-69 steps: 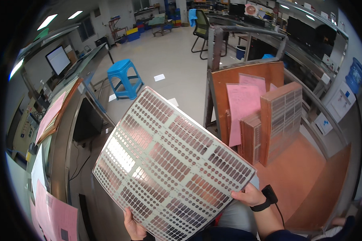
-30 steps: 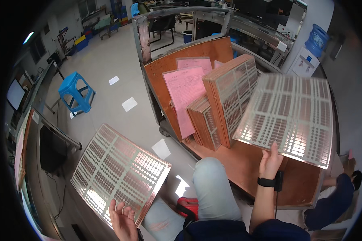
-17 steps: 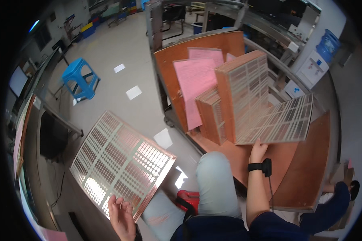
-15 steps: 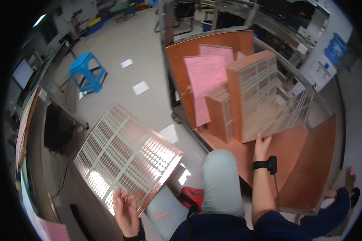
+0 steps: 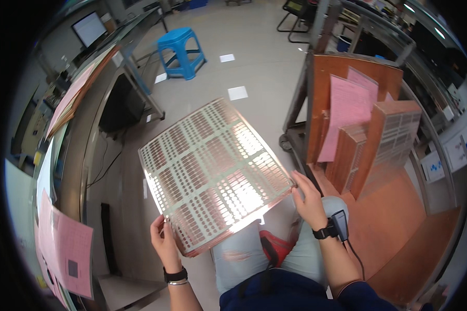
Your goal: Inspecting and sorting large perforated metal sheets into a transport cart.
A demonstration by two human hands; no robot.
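A thin stack of copper-coloured circuit board panels (image 5: 213, 173), patterned with rows of small pads and pale green bands, lies tilted above my thighs. My left hand (image 5: 164, 242) holds its near left edge, fingers partly hidden behind it. At the right corner, my right hand (image 5: 308, 201) grips the edge between thumb and fingers. Light glares off the panels' lower right part. To the right, a cart with a brown board base (image 5: 384, 207) carries upright stacks of similar panels (image 5: 397, 132), apart from my hands.
Pink printed sheets (image 5: 347, 111) stand among the cart's stacks. A blue plastic stool (image 5: 181, 52) is on the floor ahead. At left runs a bench with papers, a pink sheet (image 5: 70, 249) and a monitor (image 5: 90, 28). White paper squares (image 5: 237, 93) lie on the floor.
My right hand has left the panels on the cart and now holds the right corner of the stack on my lap. My left hand has closed on its edge. The view has turned left.
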